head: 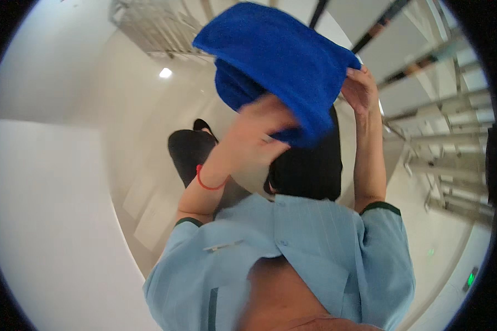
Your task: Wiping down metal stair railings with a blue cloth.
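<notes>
A blue cloth (281, 53), apparently a plush towel, hangs folded over in front of me, its lower folds loose and blurred. My right hand (361, 91) pinches its right corner between thumb and fingers. Motion blurs my left hand (259, 130), which wears a red cord bracelet at the wrist. Its fingers reach against the cloth's lower fold and are partly lost there, while the thumb stands apart below. Whether those fingers grip the fabric is unclear.
Metal-framed racks or railings (447, 165) run along the right, with dark slanted bars (381, 29) at the upper right. A white panel or wall (45, 198) borders the left. Pale glossy floor (141, 107) lies below, around my dark-trousered legs (310, 169).
</notes>
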Motion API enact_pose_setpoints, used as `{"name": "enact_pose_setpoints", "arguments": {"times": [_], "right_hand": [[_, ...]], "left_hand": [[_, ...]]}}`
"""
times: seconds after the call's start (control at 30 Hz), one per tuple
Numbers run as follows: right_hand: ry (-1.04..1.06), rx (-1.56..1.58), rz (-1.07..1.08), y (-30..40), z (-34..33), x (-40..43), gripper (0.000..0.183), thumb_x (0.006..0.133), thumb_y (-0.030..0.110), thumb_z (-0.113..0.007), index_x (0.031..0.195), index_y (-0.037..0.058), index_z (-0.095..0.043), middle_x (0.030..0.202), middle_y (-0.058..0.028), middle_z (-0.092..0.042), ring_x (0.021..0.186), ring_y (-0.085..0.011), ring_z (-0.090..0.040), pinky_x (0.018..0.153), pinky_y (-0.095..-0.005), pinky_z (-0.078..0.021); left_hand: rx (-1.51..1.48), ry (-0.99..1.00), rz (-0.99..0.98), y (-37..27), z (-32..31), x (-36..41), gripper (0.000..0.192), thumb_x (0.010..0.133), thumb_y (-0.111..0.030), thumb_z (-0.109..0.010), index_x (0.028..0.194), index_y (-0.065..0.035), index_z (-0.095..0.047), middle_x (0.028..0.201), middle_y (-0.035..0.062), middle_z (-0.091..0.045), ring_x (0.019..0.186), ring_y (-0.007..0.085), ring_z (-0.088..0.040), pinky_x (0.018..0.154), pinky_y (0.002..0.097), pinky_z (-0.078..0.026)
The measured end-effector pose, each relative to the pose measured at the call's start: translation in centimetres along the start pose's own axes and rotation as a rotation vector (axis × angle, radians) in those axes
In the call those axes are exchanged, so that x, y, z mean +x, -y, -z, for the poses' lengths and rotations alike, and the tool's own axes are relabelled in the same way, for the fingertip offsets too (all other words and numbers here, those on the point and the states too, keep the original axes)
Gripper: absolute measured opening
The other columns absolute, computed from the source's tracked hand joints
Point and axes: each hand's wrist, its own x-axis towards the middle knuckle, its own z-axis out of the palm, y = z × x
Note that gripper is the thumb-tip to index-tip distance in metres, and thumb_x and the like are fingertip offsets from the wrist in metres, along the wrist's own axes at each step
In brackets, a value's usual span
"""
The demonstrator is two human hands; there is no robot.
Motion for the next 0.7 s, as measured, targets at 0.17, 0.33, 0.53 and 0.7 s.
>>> {"name": "enact_pose_setpoints", "arguments": {"times": [0.17,0.33,0.53,0.7], "right_hand": [[-0.336,-0.408,-0.102,1.6,4.8,-10.5,0.033,0.088,0.004,-0.054,0.119,-0.0057,-0.063,0.118,-0.0162,-0.066,0.112,-0.0228,-0.062,0.098,-0.0341,-0.0459],[-0.395,-0.416,0.023,2.7,4.1,-16.4,0.030,0.090,0.008,-0.058,0.117,-0.0033,-0.065,0.117,-0.0137,-0.067,0.111,-0.0224,-0.063,0.098,-0.0340,-0.0460],[-0.159,-0.883,0.029,1.5,-1.7,-15.8,0.043,0.082,0.008,-0.069,0.125,0.0073,-0.064,0.127,-0.0088,-0.060,0.120,-0.0238,-0.054,0.107,-0.0378,-0.0380],[0.061,-1.400,0.011,0.9,-4.6,-15.6,0.070,0.067,0.006,-0.077,0.133,0.0218,-0.060,0.143,-0.0110,-0.043,0.132,-0.0326,-0.041,0.113,-0.0453,-0.0309]], "left_hand": [[0.201,0.506,-0.165,2.7,-8.4,-4.2,0.027,0.078,-0.019,-0.075,0.105,-0.0157,-0.071,0.125,0.0104,-0.061,0.096,0.0328,-0.065,0.085,0.0372,-0.052],[-0.251,0.337,0.027,3.2,-9.5,-6.3,0.047,0.081,-0.010,-0.073,0.127,-0.0133,-0.060,0.134,0.0081,-0.055,0.113,0.0267,-0.057,0.085,0.0338,-0.052],[-0.334,-0.080,0.332,4.2,-9.7,-3.6,0.059,0.086,0.001,-0.064,0.141,-0.0050,-0.047,0.146,0.0118,-0.046,0.123,0.0260,-0.049,0.088,0.0318,-0.051],[0.290,0.033,0.130,6.1,-10.2,-3.2,0.068,0.078,0.007,-0.062,0.140,-0.0179,-0.052,0.132,0.0155,-0.043,0.123,0.0318,-0.044,0.098,0.0386,-0.043]]}}
